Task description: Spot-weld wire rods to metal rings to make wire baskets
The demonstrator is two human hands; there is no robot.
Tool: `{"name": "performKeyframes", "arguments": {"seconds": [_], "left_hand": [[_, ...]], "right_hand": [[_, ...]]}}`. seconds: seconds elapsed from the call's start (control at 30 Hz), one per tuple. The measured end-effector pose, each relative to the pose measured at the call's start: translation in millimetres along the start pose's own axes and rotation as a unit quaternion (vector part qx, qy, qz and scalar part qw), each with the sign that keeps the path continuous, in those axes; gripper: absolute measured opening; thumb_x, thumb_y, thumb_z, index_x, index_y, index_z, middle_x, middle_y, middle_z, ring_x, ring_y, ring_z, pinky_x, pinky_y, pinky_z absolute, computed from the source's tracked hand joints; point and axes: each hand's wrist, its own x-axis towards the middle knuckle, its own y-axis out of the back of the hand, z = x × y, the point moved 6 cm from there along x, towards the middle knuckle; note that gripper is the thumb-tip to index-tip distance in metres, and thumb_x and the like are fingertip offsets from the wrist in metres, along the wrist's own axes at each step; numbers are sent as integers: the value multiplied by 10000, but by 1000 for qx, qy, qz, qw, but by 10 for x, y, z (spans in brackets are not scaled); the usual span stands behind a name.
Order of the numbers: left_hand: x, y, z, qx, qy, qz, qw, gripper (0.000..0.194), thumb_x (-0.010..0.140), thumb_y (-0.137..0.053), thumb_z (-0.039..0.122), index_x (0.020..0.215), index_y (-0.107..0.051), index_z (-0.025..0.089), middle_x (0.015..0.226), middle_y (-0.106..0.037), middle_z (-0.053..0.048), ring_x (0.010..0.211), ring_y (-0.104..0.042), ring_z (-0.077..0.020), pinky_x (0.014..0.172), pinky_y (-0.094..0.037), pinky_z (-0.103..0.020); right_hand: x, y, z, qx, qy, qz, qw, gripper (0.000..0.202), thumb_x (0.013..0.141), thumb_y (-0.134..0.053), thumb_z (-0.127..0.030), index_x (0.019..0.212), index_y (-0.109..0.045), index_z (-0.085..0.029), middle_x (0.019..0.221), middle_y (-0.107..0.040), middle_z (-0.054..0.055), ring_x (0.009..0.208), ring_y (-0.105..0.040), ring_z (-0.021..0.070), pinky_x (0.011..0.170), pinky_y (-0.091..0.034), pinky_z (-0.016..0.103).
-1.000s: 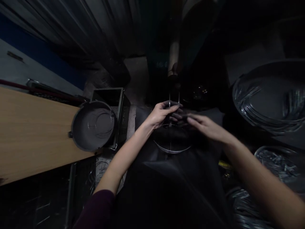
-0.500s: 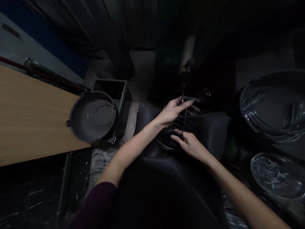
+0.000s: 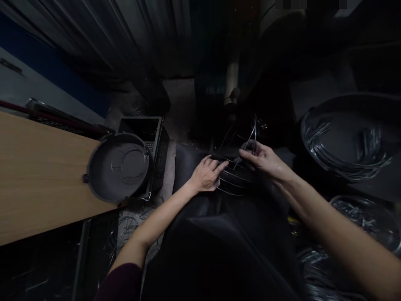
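Note:
Several thin wire rings (image 3: 233, 192) lie over the dark cloth (image 3: 188, 167) on my lap, below a machine's pale rod (image 3: 232, 77). My left hand (image 3: 205, 174) is at their left side, its fingers bent round the wires. To the right, my right hand (image 3: 263, 159) pinches a thin bent wire (image 3: 254, 128) between thumb and fingers; it sticks up above the hand. Dark surroundings hide where this wire's lower end runs and whether it joins the rings. Dark smudges cover the fingertips of my right hand.
On the left, a round dark tub (image 3: 105, 184) with a few wire pieces stands by a wooden board (image 3: 40, 175) and a plastic crate (image 3: 163, 138). At right are a large basin (image 3: 341, 100) of bent wires and a clear bowl (image 3: 388, 225) of small metal pieces.
My left hand has come down and left from the upright wires to the rings' left side. My right hand has risen and moved right, now pinching a bent wire. The view has shifted slightly.

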Motion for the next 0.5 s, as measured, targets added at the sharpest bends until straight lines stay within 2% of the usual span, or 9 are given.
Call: {"name": "performKeyframes", "arguments": {"seconds": [0.13, 0.23, 0.33, 0.5], "left_hand": [[230, 220, -160, -29, 9, 38, 999, 837, 664, -562, 377, 1416, -327, 94, 1021, -556, -132, 945, -501, -304, 852, -387, -431], [316, 443, -224, -62, 25, 98, 993, 867, 640, -562, 406, 1417, -319, 108, 987, -555, -121, 905, -495, -304, 805, -378, -417], [405, 642, -288, -119, 25, 187, 975, 846, 635, -570, 387, 1405, -305, 155, 1012, -557, -105, 903, -500, -286, 834, -368, -422], [591, 880, -474, -188, -17, 361, 913, 768, 573, -635, 343, 1271, -342, 209, 1094, -558, -95, 984, -530, -272, 915, -380, -454]], "right_hand": [[37, -96, 28, 51, -12, 19, 998, 517, 472, -871, -455, 737, -519, -184, 504, -457, -73, 376, -331, 38, 333, -240, 172], [135, -100, -165, 65, 10, 25, 998, 502, 483, -869, -433, 719, -499, -190, 486, -409, -88, 379, -323, 39, 336, -232, 175], [264, -81, -460, 64, 42, 12, 997, 482, 523, -848, -448, 737, -500, -191, 496, -405, -89, 373, -316, 36, 334, -230, 177], [489, -10, -835, 67, 70, 19, 995, 505, 499, -853, -445, 737, -490, -187, 527, -453, -78, 359, -312, 22, 323, -221, 167]]}}
